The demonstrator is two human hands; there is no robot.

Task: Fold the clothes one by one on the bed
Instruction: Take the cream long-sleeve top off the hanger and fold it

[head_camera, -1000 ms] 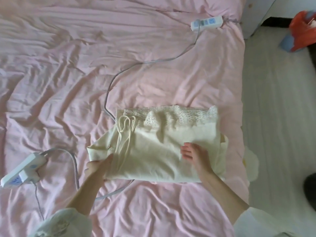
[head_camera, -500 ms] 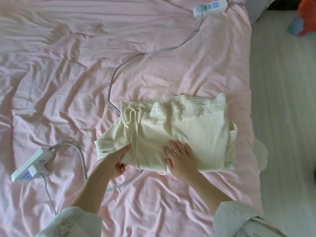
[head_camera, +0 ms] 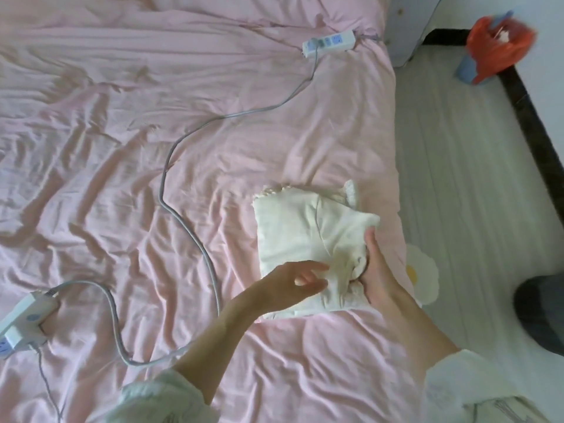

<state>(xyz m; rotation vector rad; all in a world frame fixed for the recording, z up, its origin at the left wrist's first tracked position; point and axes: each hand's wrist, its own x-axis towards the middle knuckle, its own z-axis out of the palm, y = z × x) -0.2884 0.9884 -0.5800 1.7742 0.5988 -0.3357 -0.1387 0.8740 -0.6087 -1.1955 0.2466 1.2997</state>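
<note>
From the head camera, a cream garment [head_camera: 308,236] lies folded into a compact bundle on the pink bed [head_camera: 122,178], close to the bed's right edge and on the near half. The right hand [head_camera: 374,270] grasps the bundle's right near corner, thumb lying along the top and fingers tucked under the cloth. The left hand [head_camera: 293,280] sits released at the near left part of the bundle, fingers relaxed and spread, at most brushing the fabric; whether it actually touches cannot be told.

The step in hand looks like the last fold or tidy of this piece: the near right corner is bunched and not yet flat. The next move probably calls for smoothing that bunched corner down, or lifting the bundle away whole with support under both sides so the layers do not slip open.

A grey cable [head_camera: 183,190] snakes across the bed from a far power strip [head_camera: 328,44] to a near-left power strip [head_camera: 21,319], passing just left of the garment; it could snag if the bundle is slid leftward. On the floor to the right lie a flower-shaped mat [head_camera: 422,270] and, far off, a red bag [head_camera: 497,53].
</note>
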